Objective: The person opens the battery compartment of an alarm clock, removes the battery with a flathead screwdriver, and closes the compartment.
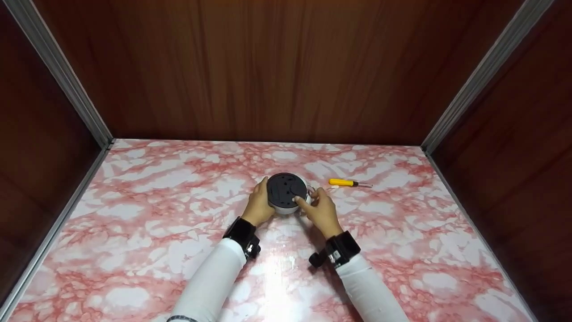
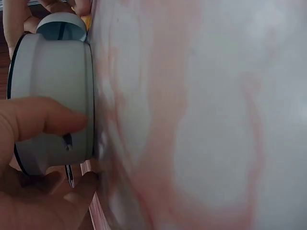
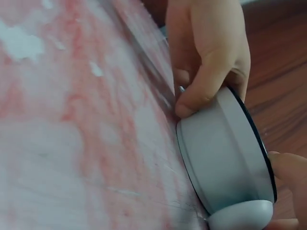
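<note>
A white alarm clock (image 1: 286, 190) lies face down on the table with its black back upward. My left hand (image 1: 258, 205) grips its side, fingers and thumb around the rim; in the left wrist view thin metal legs (image 2: 70, 176) stick out near those fingers. On the opposite side my right hand (image 1: 322, 215) holds the clock, its thumb pressed on the black back and its fingers by a white domed bell (image 3: 244, 215). The clock's dial faces the tabletop and is hidden.
A screwdriver (image 1: 342, 182) with a yellow handle lies right of the clock, its shaft pointing right. The table (image 1: 147, 259) has a red and white marbled top. Dark wooden panels (image 1: 268, 71) with grey metal edges enclose it at the back and sides.
</note>
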A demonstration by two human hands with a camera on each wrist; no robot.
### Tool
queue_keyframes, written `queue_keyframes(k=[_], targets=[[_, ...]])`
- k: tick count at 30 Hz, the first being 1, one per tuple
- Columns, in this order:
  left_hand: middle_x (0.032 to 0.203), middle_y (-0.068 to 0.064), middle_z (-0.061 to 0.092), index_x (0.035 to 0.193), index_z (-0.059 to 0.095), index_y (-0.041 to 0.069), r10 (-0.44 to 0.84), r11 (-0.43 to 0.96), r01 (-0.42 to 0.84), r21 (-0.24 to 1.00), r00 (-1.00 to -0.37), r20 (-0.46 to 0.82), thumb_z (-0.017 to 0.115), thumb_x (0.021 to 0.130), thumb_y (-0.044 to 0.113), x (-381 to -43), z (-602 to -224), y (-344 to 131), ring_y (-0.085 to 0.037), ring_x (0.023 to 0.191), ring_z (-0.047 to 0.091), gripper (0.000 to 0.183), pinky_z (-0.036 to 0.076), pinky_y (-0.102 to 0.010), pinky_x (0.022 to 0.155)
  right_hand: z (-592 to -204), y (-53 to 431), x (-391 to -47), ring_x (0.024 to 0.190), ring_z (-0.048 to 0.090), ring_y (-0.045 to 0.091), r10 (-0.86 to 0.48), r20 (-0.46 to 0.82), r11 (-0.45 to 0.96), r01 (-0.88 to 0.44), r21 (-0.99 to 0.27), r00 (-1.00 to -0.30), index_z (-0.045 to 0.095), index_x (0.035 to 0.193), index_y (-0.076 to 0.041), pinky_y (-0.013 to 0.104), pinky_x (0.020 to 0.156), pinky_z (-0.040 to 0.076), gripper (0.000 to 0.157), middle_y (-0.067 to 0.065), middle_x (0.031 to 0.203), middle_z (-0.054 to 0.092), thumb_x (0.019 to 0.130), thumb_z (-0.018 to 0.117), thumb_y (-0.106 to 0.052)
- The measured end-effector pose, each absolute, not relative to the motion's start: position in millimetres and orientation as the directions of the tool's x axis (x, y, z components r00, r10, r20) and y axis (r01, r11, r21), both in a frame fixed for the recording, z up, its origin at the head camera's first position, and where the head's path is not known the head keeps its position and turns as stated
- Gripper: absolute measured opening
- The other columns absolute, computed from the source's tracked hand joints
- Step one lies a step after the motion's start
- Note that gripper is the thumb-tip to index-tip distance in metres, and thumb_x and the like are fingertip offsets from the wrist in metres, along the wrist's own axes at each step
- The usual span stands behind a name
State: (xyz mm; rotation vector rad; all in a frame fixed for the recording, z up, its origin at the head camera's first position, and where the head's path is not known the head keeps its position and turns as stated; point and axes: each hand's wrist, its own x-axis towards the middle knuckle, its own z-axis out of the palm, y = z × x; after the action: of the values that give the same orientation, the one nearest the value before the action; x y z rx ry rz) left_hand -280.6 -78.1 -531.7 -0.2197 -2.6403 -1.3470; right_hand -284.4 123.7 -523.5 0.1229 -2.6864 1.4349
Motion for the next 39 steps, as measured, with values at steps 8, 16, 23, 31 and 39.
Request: queue_keyframes(k=[8,16,23,31,39], targets=[[0.127,-0.029,0.063,0.138,0.051,-0.005,0.039,0.563,0.291,0.774,-0.944,0.327,0.052,0.067,-0.026,-284.0,-538.2,-93.4,-0.047,0.118,0.060,0.073,0.046,-0.053,0.106,-519.6,126.2,-272.2,0.064,0.050,0.015,-0.112,0.152,0.610,-0.189,-0.770,-0.982,0.057,0.077,-0.010,0.028,0.059,0.042,0.036,0.000,0.071,0.054,0.089,0.080,-0.035],[0.125,-0.026,0.065,0.138,0.055,-0.001,0.080,0.560,0.270,0.783,-0.959,0.273,0.052,0.068,-0.024,-288.4,-533.2,-98.2,-0.044,0.113,0.062,0.073,0.050,-0.054,0.100,-513.2,132.3,-296.3,0.109,0.057,0.036,-0.105,0.173,0.455,-0.202,-0.867,-0.979,0.058,0.118,0.005,0.043,0.096,0.051,0.046,0.022,0.120,0.055,0.089,0.079,-0.023],[0.122,-0.026,0.067,0.135,0.057,0.000,0.126,0.605,0.247,0.757,-0.968,0.215,0.050,0.069,-0.026,-289.8,-529.1,-97.4,-0.043,0.114,0.063,0.072,0.050,-0.051,0.102,-514.7,132.5,-310.6,0.122,0.060,0.035,-0.254,0.040,0.391,-0.141,-0.910,-0.966,0.061,0.132,0.004,0.046,0.107,0.046,0.044,0.022,0.131,0.064,0.096,0.071,-0.019],[0.111,-0.030,0.066,0.127,0.055,-0.010,-0.088,0.474,0.107,0.874,-0.982,0.168,0.051,0.081,-0.016,-290.4,-526.4,-93.1,-0.041,0.107,0.065,0.047,0.054,-0.047,0.096,-515.0,126.3,-304.8,0.104,0.065,0.027,-0.157,0.042,0.412,-0.104,-0.905,-0.987,0.068,0.118,0.004,0.036,0.091,0.052,0.037,0.016,0.108,0.071,0.093,0.074,-0.022],[0.136,-0.031,0.055,0.136,0.050,-0.013,-0.189,0.139,-0.017,0.990,-0.982,0.010,0.038,0.106,0.003,-286.6,-523.6,-77.6,-0.041,0.132,0.050,0.037,0.039,-0.045,0.113,-516.0,119.0,-294.1,0.082,0.059,0.020,-0.054,0.012,0.515,-0.038,-0.857,-0.998,0.063,0.111,-0.003,0.027,0.067,0.048,0.044,0.009,0.093,0.065,0.087,0.080,-0.035]])
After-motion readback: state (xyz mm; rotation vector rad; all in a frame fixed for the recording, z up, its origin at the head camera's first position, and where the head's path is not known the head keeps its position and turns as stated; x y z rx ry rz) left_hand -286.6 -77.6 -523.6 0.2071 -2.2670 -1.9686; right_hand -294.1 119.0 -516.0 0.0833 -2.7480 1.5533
